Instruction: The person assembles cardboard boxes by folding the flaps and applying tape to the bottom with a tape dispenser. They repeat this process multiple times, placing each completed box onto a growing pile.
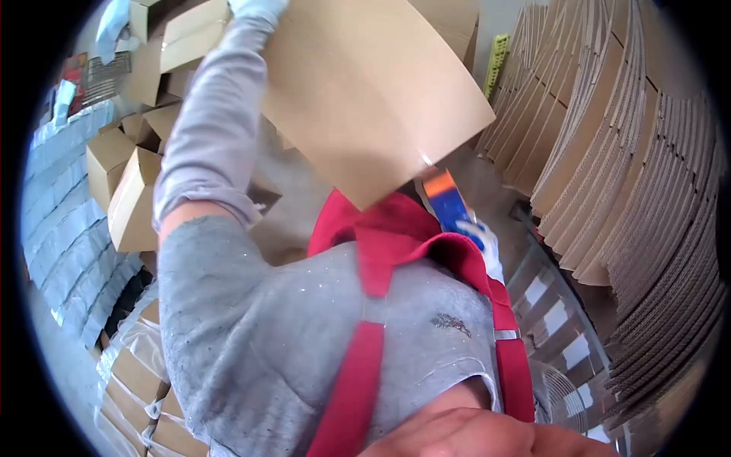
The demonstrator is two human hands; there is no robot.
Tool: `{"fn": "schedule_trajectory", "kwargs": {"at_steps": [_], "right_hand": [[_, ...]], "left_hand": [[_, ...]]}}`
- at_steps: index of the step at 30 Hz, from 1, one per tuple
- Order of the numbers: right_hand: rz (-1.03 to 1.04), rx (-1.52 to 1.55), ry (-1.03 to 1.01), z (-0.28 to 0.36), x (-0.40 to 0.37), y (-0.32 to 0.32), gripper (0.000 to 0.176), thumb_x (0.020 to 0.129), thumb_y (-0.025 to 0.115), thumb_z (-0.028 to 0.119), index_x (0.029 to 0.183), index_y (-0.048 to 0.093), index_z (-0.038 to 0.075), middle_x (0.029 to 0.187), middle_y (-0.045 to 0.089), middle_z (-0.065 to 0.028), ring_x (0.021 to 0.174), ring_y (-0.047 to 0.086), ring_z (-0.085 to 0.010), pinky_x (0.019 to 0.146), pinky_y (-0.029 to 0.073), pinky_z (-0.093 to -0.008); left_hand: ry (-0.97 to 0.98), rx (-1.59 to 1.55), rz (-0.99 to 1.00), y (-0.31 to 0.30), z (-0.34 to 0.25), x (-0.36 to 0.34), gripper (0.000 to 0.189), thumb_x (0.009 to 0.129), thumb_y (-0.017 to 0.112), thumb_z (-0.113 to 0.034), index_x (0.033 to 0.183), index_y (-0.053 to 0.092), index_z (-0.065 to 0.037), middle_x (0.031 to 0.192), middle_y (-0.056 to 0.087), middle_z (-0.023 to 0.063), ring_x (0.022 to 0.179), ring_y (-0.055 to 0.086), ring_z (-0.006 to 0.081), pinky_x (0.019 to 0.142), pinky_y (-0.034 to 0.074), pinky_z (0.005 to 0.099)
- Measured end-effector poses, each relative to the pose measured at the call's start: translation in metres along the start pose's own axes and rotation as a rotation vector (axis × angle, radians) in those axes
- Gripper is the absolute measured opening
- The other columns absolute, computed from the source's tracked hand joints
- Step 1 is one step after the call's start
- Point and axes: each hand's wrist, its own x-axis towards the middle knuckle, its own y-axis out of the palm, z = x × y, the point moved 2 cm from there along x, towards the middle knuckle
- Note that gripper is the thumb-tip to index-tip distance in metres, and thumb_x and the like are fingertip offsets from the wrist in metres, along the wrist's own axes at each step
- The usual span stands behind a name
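On my feed, boxes (135, 199) at left stood already shaped, then the gloved left hand (259, 7) gripped the cardboard (373, 91) above the apron. I saw the right hand (486, 242) clasping a tape dispenser (449, 204) near its lower corner, while the flat sheets (594, 167) farther right were unfolded.

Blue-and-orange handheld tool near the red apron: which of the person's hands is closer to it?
The right. The right hand, gloved in white, is wrapped around the tool's blue end; the left hand, gloved in pale blue, is far off at the large brown cardboard's upper edge.
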Motion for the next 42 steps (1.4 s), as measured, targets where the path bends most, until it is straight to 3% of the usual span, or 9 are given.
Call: {"fn": "schedule_trajectory", "kwargs": {"at_steps": [5, 11, 16, 21, 26, 28, 32, 35, 42], "right_hand": [[-0.061, 0.153, -0.073, 0.043, 0.065, 0.028, 0.026, 0.077, 0.06, 0.006, 0.102, 0.067, 0.005, 0.099, 0.066, -0.0156, 0.09, 0.064, -0.0269, 0.079, 0.05, -0.0336], [-0.003, 0.266, 0.407, -0.048, 0.108, 0.094, 0.021, 0.08, 0.063, 0.018, 0.095, 0.069, 0.006, 0.089, 0.069, -0.0125, 0.083, 0.066, -0.0216, 0.075, 0.05, -0.0321], [0.224, -0.27, 0.022, 0.088, 0.109, 0.023, 0.027, 0.082, 0.054, 0.03, 0.1, 0.068, 0.016, 0.095, 0.067, -0.0124, 0.091, 0.061, -0.0337, 0.08, 0.048, -0.0434], [0.487, -0.798, 0.349, 0.051, 0.202, 0.065, 0.033, 0.085, 0.051, 0.037, 0.108, 0.066, 0.019, 0.108, 0.064, -0.0158, 0.1, 0.06, -0.0333, 0.089, 0.046, -0.0412], [0.308, -1.232, -0.425, 0.078, 0.277, 0.099, 0.039, 0.083, 0.052, 0.039, 0.113, 0.063, 0.016, 0.106, 0.065, -0.0151, 0.098, 0.062, -0.0322, 0.086, 0.049, -0.0396], [0.553, -0.891, 0.146, 0.148, 0.285, 0.121, 0.044, 0.082, 0.055, 0.043, 0.116, 0.061, 0.016, 0.107, 0.065, -0.0151, 0.097, 0.062, -0.0346, 0.082, 0.05, -0.042], [0.466, -0.139, -0.673, 0.259, 0.281, 0.169, 0.028, 0.084, 0.056, 0.031, 0.107, 0.065, 0.019, 0.103, 0.065, -0.0127, 0.096, 0.061, -0.0316, 0.084, 0.048, -0.0387], [0.47, -0.268, -0.433, 0.208, 0.283, 0.174, 0.029, 0.082, 0.057, 0.03, 0.108, 0.066, 0.022, 0.106, 0.065, -0.0113, 0.097, 0.061, -0.0293, 0.086, 0.047, -0.0373], [0.069, -0.052, 0.364, 0.053, 0.205, 0.077, 0.026, 0.08, 0.061, 0.019, 0.104, 0.068, 0.015, 0.103, 0.067, -0.0098, 0.094, 0.063, -0.0268, 0.084, 0.048, -0.0325]], "left_hand": [[0.74, -0.348, 0.467, -0.096, -0.147, -0.148, 0.063, 0.068, 0.067, -0.044, 0.124, 0.053, -0.018, 0.125, 0.047, 0.0166, 0.118, 0.041, 0.0377, 0.095, 0.03, 0.0571], [0.726, -0.671, 0.66, -0.077, -0.146, -0.17, 0.057, 0.078, 0.064, -0.025, 0.132, 0.048, -0.013, 0.138, 0.041, 0.017, 0.133, 0.029, 0.0379, 0.11, 0.021, 0.0511], [0.275, -0.228, 0.051, -0.045, 0.031, -0.015, 0.051, 0.085, 0.058, -0.04, 0.12, 0.054, -0.003, 0.106, 0.064, 0.0165, 0.1, 0.061, 0.0304, 0.092, 0.044, 0.044], [-0.222, -0.263, 0.521, 0.01, 0.077, -0.009, 0.059, 0.082, 0.051, -0.061, 0.098, 0.066, -0.006, 0.099, 0.065, 0.0172, 0.096, 0.06, 0.0359, 0.086, 0.047, 0.0414], [-0.531, -0.309, 0.582, -0.071, 0.173, -0.02, 0.056, 0.082, 0.058, -0.054, 0.108, 0.064, -0.005, 0.108, 0.064, 0.0176, 0.103, 0.06, 0.0318, 0.09, 0.046, 0.0386], [-0.511, -0.08, 0.326, -0.139, 0.245, -0.016, 0.044, 0.082, 0.061, -0.048, 0.103, 0.065, -0.009, 0.095, 0.067, 0.0156, 0.093, 0.063, 0.0306, 0.084, 0.048, 0.0396], [-0.374, 0.863, -0.604, -0.272, 0.292, 0.0, 0.037, 0.082, 0.067, -0.03, 0.111, 0.06, -0.008, 0.105, 0.064, 0.0161, 0.104, 0.058, 0.0304, 0.093, 0.044, 0.0393], [-0.237, -0.397, -0.602, -0.223, 0.262, 0.006, 0.037, 0.08, 0.069, -0.023, 0.112, 0.06, -0.007, 0.112, 0.062, 0.0138, 0.112, 0.054, 0.0307, 0.097, 0.041, 0.04], [-0.034, -0.373, 0.757, 0.163, 0.134, -0.106, 0.064, 0.078, 0.064, -0.047, 0.13, 0.048, -0.012, 0.134, 0.047, 0.0141, 0.126, 0.042, 0.0302, 0.106, 0.031, 0.0454]]}}
